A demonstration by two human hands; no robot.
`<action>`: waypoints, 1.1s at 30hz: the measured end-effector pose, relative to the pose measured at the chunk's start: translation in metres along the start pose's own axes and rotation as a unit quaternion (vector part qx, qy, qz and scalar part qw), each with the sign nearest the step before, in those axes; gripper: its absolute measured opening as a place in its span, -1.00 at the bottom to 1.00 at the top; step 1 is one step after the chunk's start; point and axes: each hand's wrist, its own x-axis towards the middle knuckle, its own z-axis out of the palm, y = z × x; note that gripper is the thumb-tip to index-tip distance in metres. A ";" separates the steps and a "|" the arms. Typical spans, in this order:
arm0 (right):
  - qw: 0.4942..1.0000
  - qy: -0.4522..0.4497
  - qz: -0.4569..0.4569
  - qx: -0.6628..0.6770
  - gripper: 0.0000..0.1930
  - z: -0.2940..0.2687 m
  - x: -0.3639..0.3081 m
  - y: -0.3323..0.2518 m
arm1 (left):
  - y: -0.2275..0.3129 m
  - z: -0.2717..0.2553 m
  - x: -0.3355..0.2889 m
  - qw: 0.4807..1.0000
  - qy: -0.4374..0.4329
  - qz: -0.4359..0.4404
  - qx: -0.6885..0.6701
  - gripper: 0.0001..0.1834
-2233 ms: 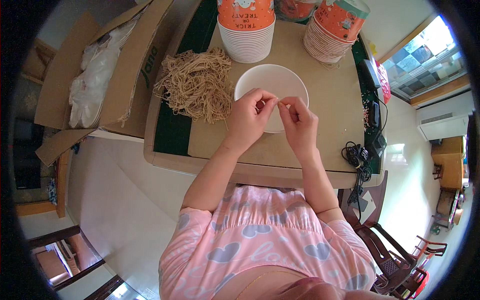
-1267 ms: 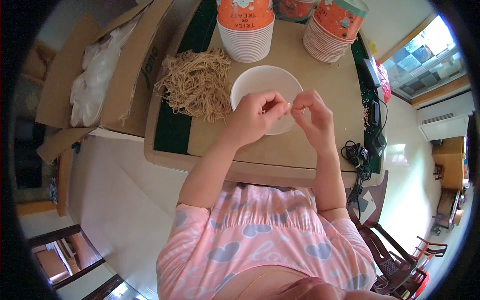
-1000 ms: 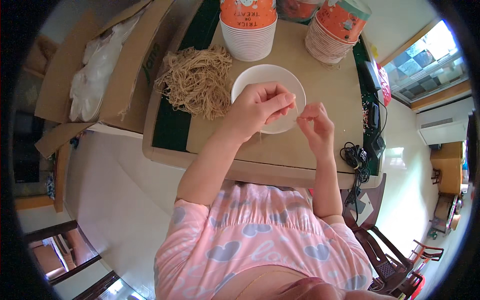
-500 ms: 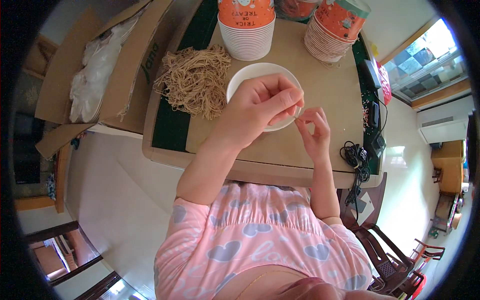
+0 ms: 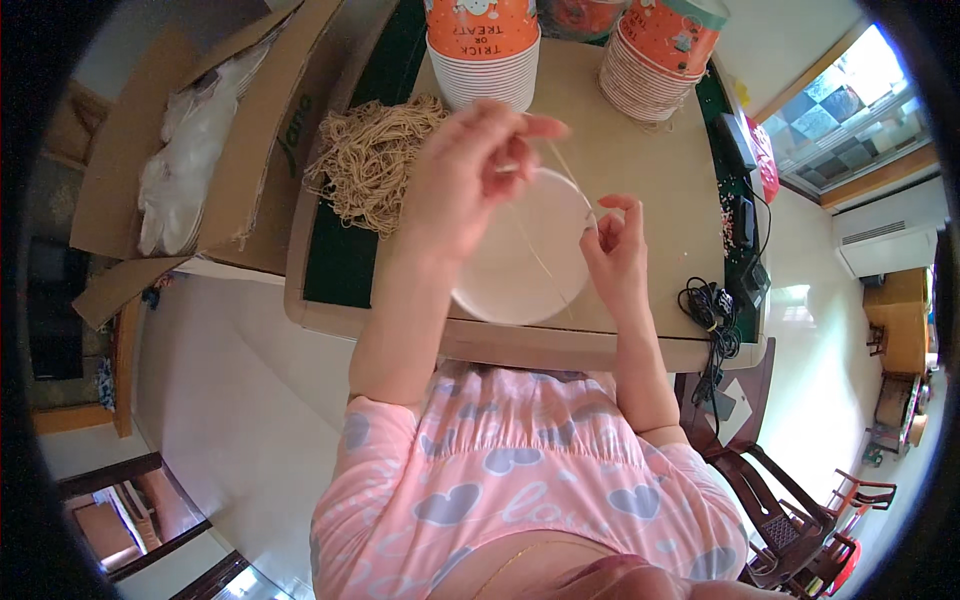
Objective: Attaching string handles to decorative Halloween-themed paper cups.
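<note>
Over the table edge: we look down on both our hands working above a white paper bowl that sits near the front rim, close to our body.
Left hand: raised above the bowl, thumb and fingertips pinched on one end of a thin tan string; lifting it seems to keep the strand taut and clear of the bowl wall.
Right hand: lower, at the bowl's right rim, fingers curled and nipping the string's other end just where it meets the rim.
String: runs slanting down from the left pinch to the right one; a second pale strand crosses the inside of the bowl.
Bowl: upright, open side up, nothing else visible in it, partly hidden by our left wrist.
String pile: a loose tan tangle on the dark green mat, just left of the bowl, within easy reach of the left hand.
Cup stacks: two stacks of orange-printed paper bowls at the far edge, well apart from the hands.
Cardboard box: open, left of the table, holding clear plastic bags.
Black cable: coiled at the table's right edge.
</note>
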 end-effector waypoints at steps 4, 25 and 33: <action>0.995 -0.034 -0.051 -0.073 -0.85 -0.010 0.011 -0.015 | 0.013 -0.033 -0.005 0.998 0.049 0.021 -0.039 -0.81; 0.949 -0.309 0.049 -0.032 -0.78 -0.015 -0.032 -0.047 | -0.051 -0.014 -0.057 0.975 -0.056 -0.091 -0.195 -0.71; 0.951 0.006 0.078 0.299 -0.75 -0.060 -0.038 0.036 | -0.097 0.003 -0.037 0.856 -0.044 0.227 0.463 -0.85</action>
